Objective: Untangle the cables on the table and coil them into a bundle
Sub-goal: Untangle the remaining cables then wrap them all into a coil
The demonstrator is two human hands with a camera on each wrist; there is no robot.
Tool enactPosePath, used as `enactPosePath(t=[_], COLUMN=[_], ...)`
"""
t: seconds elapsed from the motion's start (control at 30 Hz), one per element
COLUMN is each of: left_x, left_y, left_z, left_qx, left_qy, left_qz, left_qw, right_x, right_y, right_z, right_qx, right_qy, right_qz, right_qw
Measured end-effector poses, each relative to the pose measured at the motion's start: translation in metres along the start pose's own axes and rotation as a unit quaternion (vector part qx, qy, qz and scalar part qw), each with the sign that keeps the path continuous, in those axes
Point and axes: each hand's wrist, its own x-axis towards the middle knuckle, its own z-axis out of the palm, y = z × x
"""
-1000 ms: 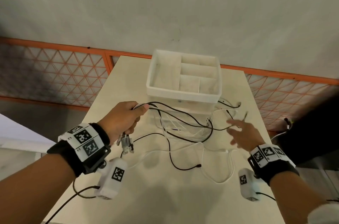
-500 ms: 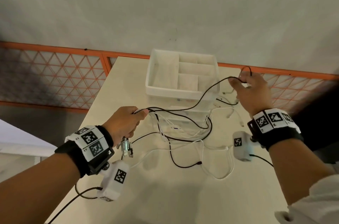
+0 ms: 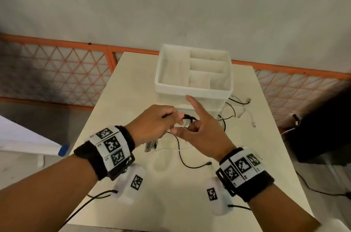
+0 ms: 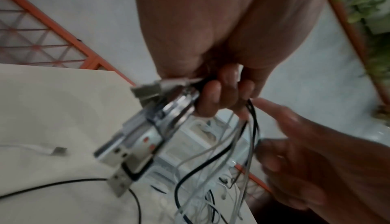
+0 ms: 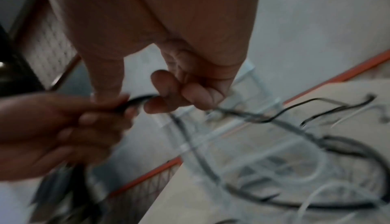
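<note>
My left hand [image 3: 152,125] is gripping the cables [image 4: 213,159] and their plugs [image 4: 135,151]; my right hand [image 3: 203,133] is pinching a black cable [image 5: 137,102], forefinger pointing out.

A: Right hand [image 5: 190,77] up top, fingers [image 5: 202,94] curled, thumb and fingertip pinching a black cable [image 5: 135,102].

B: And the left hand [image 5: 59,131] comes in from the left edge, closed round that same cable, the two hands almost touching.

A: Below them, a blurred tangle of cables [image 5: 295,152], black and white, spread over the pale counter [image 5: 211,211].

B: One black strand runs from the pinch down into that heap. Behind it, a white box [image 5: 249,84], too smeared to read. An orange rail [image 5: 337,67] crosses the background.
</note>
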Motion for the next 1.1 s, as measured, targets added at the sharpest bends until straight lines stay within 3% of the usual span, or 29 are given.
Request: enactPosePath(t=[0.07, 0.17, 0.27, 0.33, 0.47, 0.57, 0.6, 0.67, 0.73, 0.8, 0.93, 1.1], left_x=[-0.003, -0.008, -0.010, -0.010, -0.012, -0.014, -0.014, -0.013, -0.011, -0.011, -0.015, -0.017], left_y=[0.010, 0.009, -0.016, -0.037, -0.067, -0.066, -0.065, -0.062, -0.060, -0.057, -0.058, -0.071], left_z=[0.001, -0.021, -0.039, -0.038, -0.033, -0.037, -0.038, -0.038, -0.038, -0.038, -0.042, -0.053], left_qx=[0.023, 0.018, 0.174, 0.260, 0.183, 0.075, 0.069, 0.088, 0.096, 0.096, 0.099, 0.026], left_qy=[0.005, -0.011, -0.069, -0.059, 0.029, 0.077, 0.074, 0.058, 0.051, 0.045, 0.024, 0.038], left_qz=[0.053, 0.056, -0.004, -0.044, -0.098, -0.114, -0.115, -0.114, -0.121, -0.124, -0.135, -0.149], left_qw=[0.998, 0.998, 0.982, 0.963, 0.978, 0.988, 0.988, 0.988, 0.987, 0.987, 0.986, 0.988], right_x=[0.009, 0.019, 0.024, 0.024, 0.019, 0.012, 0.011, 0.012, 0.016, 0.020, 0.022, 0.026], right_y=[0.005, 0.029, 0.046, 0.054, 0.080, 0.084, 0.082, 0.082, 0.086, 0.087, 0.086, 0.055], right_z=[0.006, -0.019, -0.043, -0.033, 0.001, 0.025, 0.038, 0.068, 0.098, 0.119, 0.131, 0.079], right_qx=[-0.007, -0.061, -0.227, -0.228, -0.167, -0.119, -0.125, -0.175, -0.237, -0.274, -0.379, -0.213], right_qy=[-0.019, 0.007, 0.218, 0.276, 0.138, 0.162, 0.141, 0.027, -0.105, -0.167, -0.155, -0.049], right_qz=[0.054, 0.126, 0.065, -0.001, 0.019, -0.024, -0.041, -0.063, -0.052, -0.011, -0.002, -0.031], right_qw=[0.998, 0.990, 0.947, 0.934, 0.976, 0.979, 0.981, 0.982, 0.964, 0.947, 0.913, 0.975])
